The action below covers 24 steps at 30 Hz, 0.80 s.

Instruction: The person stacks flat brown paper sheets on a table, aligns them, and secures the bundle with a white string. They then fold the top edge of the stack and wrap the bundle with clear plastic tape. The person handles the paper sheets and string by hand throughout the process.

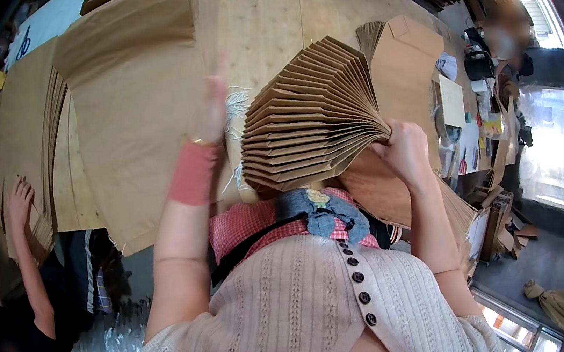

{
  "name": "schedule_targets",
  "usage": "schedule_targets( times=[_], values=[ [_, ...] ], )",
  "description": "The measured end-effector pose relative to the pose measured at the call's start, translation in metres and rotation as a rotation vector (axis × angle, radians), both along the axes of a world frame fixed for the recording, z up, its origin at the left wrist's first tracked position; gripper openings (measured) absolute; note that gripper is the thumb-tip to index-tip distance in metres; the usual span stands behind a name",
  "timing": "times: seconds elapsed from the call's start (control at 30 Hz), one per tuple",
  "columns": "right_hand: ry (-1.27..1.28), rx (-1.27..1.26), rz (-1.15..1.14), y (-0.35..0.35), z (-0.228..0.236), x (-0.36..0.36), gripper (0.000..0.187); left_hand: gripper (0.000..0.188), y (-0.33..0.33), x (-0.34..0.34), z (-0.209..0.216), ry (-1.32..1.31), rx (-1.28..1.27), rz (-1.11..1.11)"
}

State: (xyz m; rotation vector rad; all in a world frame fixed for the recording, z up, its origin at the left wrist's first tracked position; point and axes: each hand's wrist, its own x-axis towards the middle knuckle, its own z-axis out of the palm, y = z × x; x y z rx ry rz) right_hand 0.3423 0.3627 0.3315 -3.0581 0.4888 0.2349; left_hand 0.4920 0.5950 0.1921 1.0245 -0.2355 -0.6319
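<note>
A thick fanned bundle of brown paper bags spreads in front of my body, its folded ends splayed out to the left. My right hand is closed around the gathered end of it. To the left of the fan, my left hand is raised, its fingers stretched upward and blurred by motion. It appears to hold nothing. Loose white string lies on the table between that hand and the fan. Just left of my forearm lies a large stack of flat brown paper bags.
More brown bags lie behind the fan on the wooden table. At the left, another person's hands rest by a second stack of brown paper. Clear plastic wrap sits low at the left. Papers and tools crowd the right side.
</note>
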Motion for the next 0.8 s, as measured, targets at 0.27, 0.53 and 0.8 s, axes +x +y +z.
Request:
schedule_targets(
  times=[0.27, 0.53, 0.8],
  values=[
    [0.007, 0.008, -0.020, 0.002, -0.001, 0.001, 0.024, 0.063, -0.037, 0.024, 0.028, -0.448, 0.060, -0.048],
    [-0.015, 0.006, -0.020, 0.001, -0.004, 0.001, 0.025, 0.013, -0.009, 0.023, 0.028, -0.971, 0.268, 0.083],
    [-0.026, -0.015, -0.008, 0.002, -0.002, 0.002, 0.026, 0.009, -0.007, 0.026, 0.044, -1.117, 0.318, -0.032]
  ],
)
